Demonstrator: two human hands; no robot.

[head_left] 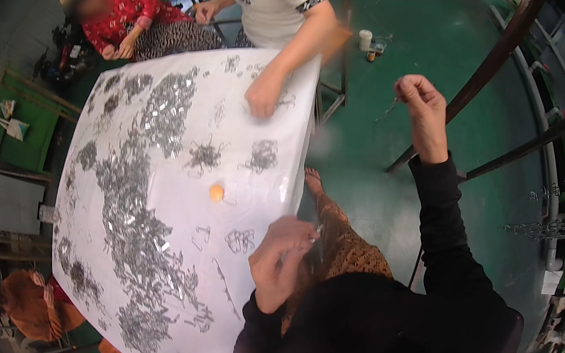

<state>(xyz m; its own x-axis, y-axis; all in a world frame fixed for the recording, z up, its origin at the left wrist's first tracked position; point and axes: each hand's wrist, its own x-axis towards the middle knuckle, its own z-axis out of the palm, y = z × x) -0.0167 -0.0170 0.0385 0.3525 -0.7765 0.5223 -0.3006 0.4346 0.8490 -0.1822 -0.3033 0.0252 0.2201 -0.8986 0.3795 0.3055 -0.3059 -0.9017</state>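
Note:
My right hand (426,118) is raised over the floor, right of the table, its fingers pinched on a thin, wavy metal wire piece (387,112) that hangs down to the left. By the table's near right edge, my left hand (280,258) is closed, slightly blurred, with a small shiny metal piece (316,233) at its fingertips. Its exact kind is too small to tell. Close to this hand, a tangle of bent wire hooks (240,240) lies on the white-covered table (185,184). A long linked wire strand (226,287) rests left of my sleeve.
A large heap of flat metal pieces (133,228) runs along the table, with an orange ball (216,193) beside it. Across the table, a co-worker's hand (267,92) reaches over wire pieces; another person in red (127,13) sits beyond. A dark metal bar (498,56) slants at right.

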